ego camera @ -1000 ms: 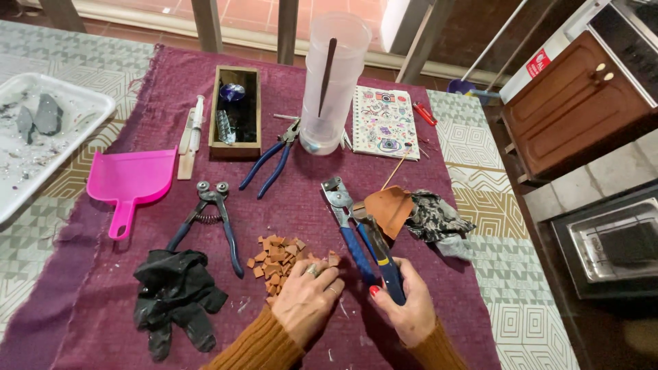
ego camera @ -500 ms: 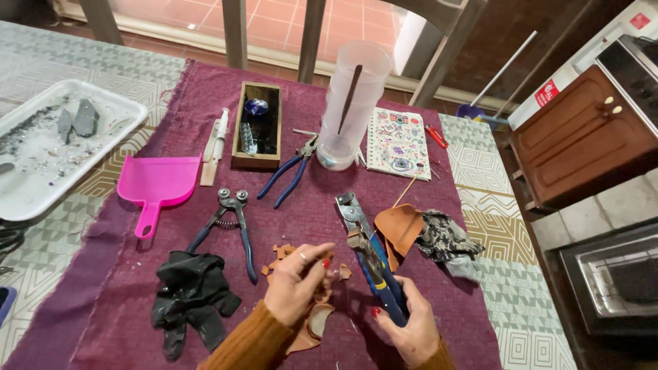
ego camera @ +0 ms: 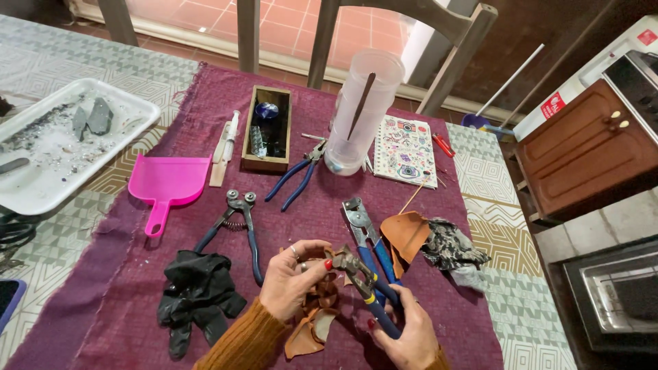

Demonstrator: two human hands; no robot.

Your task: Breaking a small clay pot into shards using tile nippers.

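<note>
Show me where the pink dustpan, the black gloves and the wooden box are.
pink dustpan [ego camera: 171, 181], head view, on its flat pan.
black gloves [ego camera: 195, 291], head view, on the crumpled middle.
wooden box [ego camera: 264, 163], head view, on its near wall.

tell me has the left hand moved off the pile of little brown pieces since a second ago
Yes. The left hand has lifted off the cloth and moved toward the nippers in the right hand.
</note>
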